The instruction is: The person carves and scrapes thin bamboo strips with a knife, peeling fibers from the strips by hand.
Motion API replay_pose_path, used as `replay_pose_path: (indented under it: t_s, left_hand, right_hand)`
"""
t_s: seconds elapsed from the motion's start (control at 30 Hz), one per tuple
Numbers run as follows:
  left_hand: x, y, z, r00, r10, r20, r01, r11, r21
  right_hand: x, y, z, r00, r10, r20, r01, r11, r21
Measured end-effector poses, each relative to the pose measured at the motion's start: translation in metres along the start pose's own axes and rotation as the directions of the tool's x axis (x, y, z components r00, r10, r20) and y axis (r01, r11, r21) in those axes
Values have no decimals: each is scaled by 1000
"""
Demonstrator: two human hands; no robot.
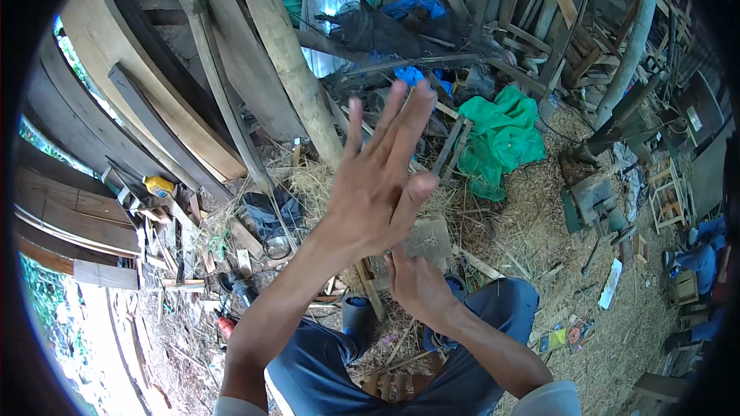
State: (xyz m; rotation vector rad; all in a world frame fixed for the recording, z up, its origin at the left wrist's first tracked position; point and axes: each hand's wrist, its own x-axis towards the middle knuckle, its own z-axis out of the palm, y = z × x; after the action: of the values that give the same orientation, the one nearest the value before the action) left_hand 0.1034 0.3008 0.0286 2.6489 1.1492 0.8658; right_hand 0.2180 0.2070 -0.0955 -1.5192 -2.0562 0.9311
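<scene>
My left hand (366, 200) is raised in the middle of the view, its fingers stretched out and the thumb apart from them. It holds nothing that I can see. Just below it is my right hand (422, 289), its fingers bent and drawn together close to the base of the left thumb. The left hand partly hides those fingertips, so I cannot tell whether the hands touch or whether anything is in the right one. Under the hands, a flat greyish block (428, 239) lies among straw and shavings.
Long boards (139, 69) and a round post (285, 54) stand at the left. A green plastic sheet (501, 139) lies ahead. A yellow bottle (158, 186) and power tool (235, 286) are at the left; a metal machine (593, 204) and a seated person's leg (697, 262) at the right.
</scene>
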Motion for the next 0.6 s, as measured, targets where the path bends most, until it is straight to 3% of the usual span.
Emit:
replay_pose_path:
  t_s: [0.07,0.13,0.17,0.23,0.37,0.43,0.47,0.53,0.6]
  left_hand:
    - [-13,-11,21,998,54,-45,-53,999,12]
    - [-58,-57,94,928,-136,346,118,990,71]
    - [-51,-55,85,935,-133,328,112,990,83]
    - [-41,-44,62,919,-186,348,301,901,-313]
    - [-17,-39,36,952,-152,264,261,854,-451]
    - [-9,-50,29,964,-150,218,190,966,-178]
    - [-15,-60,38,966,-148,212,186,968,-170]
    - [-34,-88,72,930,-155,332,110,982,151]
    - [-41,-90,75,912,-184,366,135,979,153]
  right_hand:
    - [-2,-10,-12,1000,15,27,-15,1000,-20]
    - [-7,-2,5,1000,4,25,-3,999,-33]
    - [-4,1,6,1000,-21,13,22,998,-61]
    - [-7,-1,5,1000,-1,3,2,998,-62]
    - [-8,0,1,998,42,49,-37,993,-113]
    - [-8,3,1,999,29,44,-23,991,-130]
    - [-6,3,0,999,20,34,-15,990,-141]
    - [-4,3,-2,1000,-1,12,3,985,-172]
    - [-2,4,-4,1000,-13,-9,11,979,-204]
